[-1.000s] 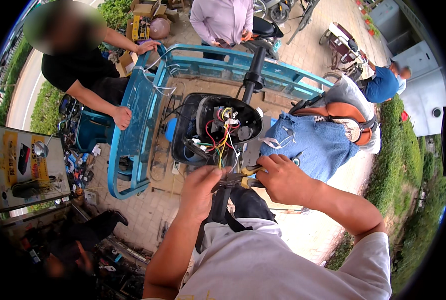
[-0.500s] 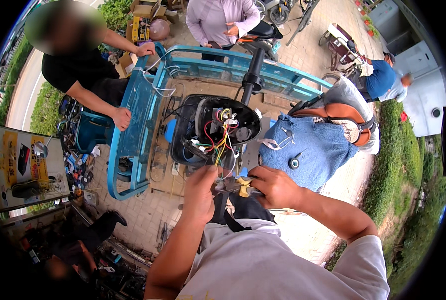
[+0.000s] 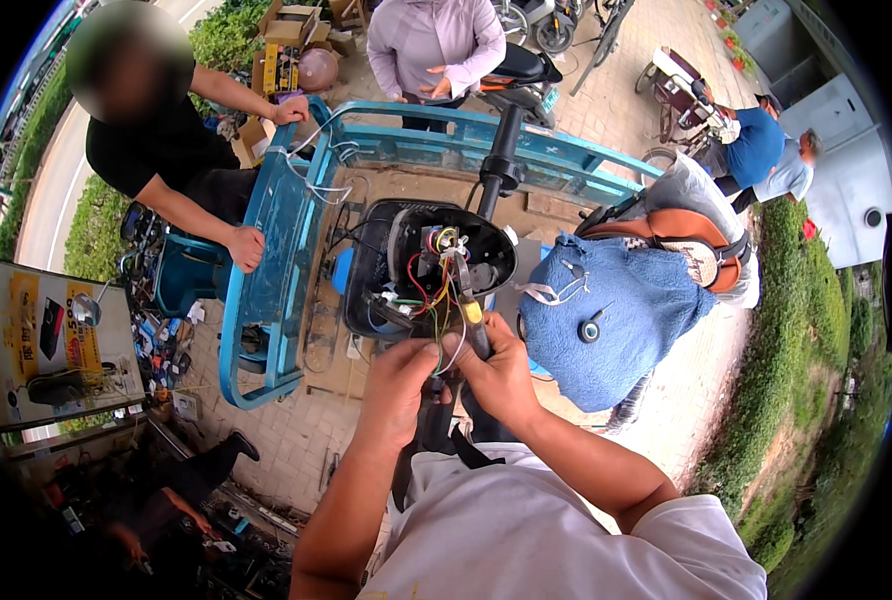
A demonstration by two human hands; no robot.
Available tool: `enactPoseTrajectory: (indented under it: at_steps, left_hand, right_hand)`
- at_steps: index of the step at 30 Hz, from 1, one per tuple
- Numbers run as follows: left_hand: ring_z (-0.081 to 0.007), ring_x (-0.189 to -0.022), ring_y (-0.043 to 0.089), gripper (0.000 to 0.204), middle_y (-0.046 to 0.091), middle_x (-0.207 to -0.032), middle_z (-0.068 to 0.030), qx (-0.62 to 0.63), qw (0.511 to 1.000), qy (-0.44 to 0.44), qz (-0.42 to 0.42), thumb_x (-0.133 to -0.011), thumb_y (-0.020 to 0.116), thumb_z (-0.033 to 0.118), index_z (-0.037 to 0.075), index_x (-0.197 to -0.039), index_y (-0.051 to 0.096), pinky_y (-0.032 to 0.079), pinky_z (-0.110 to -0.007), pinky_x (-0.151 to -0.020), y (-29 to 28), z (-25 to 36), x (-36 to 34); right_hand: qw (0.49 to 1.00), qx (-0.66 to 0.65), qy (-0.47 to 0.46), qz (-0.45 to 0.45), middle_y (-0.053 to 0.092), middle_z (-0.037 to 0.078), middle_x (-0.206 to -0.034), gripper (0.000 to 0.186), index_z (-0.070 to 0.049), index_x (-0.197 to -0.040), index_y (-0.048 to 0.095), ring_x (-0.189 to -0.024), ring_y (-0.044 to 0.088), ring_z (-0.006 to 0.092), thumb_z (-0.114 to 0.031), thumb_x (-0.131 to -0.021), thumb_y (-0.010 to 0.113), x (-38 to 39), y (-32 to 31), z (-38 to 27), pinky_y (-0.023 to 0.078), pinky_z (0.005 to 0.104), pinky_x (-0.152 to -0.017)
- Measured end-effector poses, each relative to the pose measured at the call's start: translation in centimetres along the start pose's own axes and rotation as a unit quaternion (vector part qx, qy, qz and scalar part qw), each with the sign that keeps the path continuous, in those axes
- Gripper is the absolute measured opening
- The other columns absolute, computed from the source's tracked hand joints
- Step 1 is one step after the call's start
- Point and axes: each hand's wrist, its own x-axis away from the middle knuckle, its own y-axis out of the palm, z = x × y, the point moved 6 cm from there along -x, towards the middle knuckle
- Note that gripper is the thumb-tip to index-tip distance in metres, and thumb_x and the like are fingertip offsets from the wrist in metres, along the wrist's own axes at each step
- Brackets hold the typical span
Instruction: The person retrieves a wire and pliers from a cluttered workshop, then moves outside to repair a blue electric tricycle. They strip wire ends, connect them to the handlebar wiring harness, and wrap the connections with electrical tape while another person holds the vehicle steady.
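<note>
My left hand (image 3: 396, 385) is closed in a pinch on thin electrical wires (image 3: 444, 300) that come down from an opened black plastic housing (image 3: 371, 232). Close beside it, the thumb of my right hand (image 3: 504, 372) presses toward the same wire ends. Pliers with yellow-and-dark handles (image 3: 474, 313) lie tucked in my right hand, their jaws pointing up over the housing. Red, yellow, green and white strands spill from its open middle, where white connectors (image 3: 453, 246) show. My fingers hide the wire tips.
A black handlebar grip (image 3: 504, 150) sticks up behind the housing. Right of it, a blue cloth cover (image 3: 616, 325) drapes over the handlebar side. A blue metal cart frame (image 3: 258, 290) surrounds the far and left sides; a person in black (image 3: 131, 150) leans on it.
My right hand has turned the pliers from lying sideways at the wires to pointing up, and has come in against my left hand. The left fingers still pinch the wires.
</note>
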Motion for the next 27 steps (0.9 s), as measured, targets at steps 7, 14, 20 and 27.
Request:
enactPoseTrajectory:
  at_steps: [7, 14, 20, 27]
  left_hand:
    - [-0.0108, -0.067, 0.060, 0.017, 0.063, -0.079, -0.0067, -0.183, 0.978, 0.099, 0.018, -0.092, 0.056, 0.011, -0.005, -0.094, 0.062, 0.051, -0.025, -0.054, -0.4, 1.3, 0.2]
    - [-0.0099, -0.065, 0.060, 0.013, 0.061, -0.079, -0.0041, -0.200, 0.935, 0.275, 0.101, -0.090, 0.061, 0.009, -0.002, -0.095, 0.064, 0.048, -0.025, -0.056, -0.1, 2.3, 1.5]
    - [-0.0184, -0.062, 0.061, 0.012, 0.061, -0.079, -0.0078, -0.399, 0.820, 0.404, 0.066, -0.083, 0.066, 0.002, 0.001, -0.095, 0.065, 0.047, -0.029, -0.054, 1.3, 3.8, 1.9]
    - [-0.0254, -0.068, 0.061, 0.018, 0.062, -0.081, -0.0106, -0.457, 0.784, 0.412, 0.081, -0.077, 0.067, -0.001, 0.003, -0.095, 0.066, 0.048, -0.032, -0.059, 1.8, 3.8, 2.4]
  right_hand:
    - [0.988, -0.111, 0.107, 0.011, 0.052, 0.007, -0.094, 0.019, 0.005, -0.086, 0.062, -0.077, 0.058, 0.0126, -0.013, -0.086, 0.067, -0.2, 1.2, 0.7, 0.048, 0.0266, -0.056]
    - [0.997, -0.078, 0.028, -0.004, 0.055, 0.003, -0.087, 0.019, 0.005, -0.092, 0.060, -0.069, 0.054, 0.0094, -0.011, -0.086, 0.068, -0.3, 0.4, -0.6, 0.045, 0.0254, -0.066]
    - [0.983, -0.147, 0.100, -0.052, 0.062, 0.002, -0.083, 0.018, 0.004, -0.093, 0.062, -0.074, 0.053, 0.0070, -0.010, -0.084, 0.069, -0.8, -0.1, 0.1, 0.046, 0.0242, -0.067]
    - [0.985, -0.080, 0.130, -0.077, 0.060, 0.003, -0.078, 0.017, 0.004, -0.091, 0.061, -0.070, 0.051, 0.0075, -0.011, -0.084, 0.067, -0.7, -0.1, -0.8, 0.044, 0.0242, -0.063]
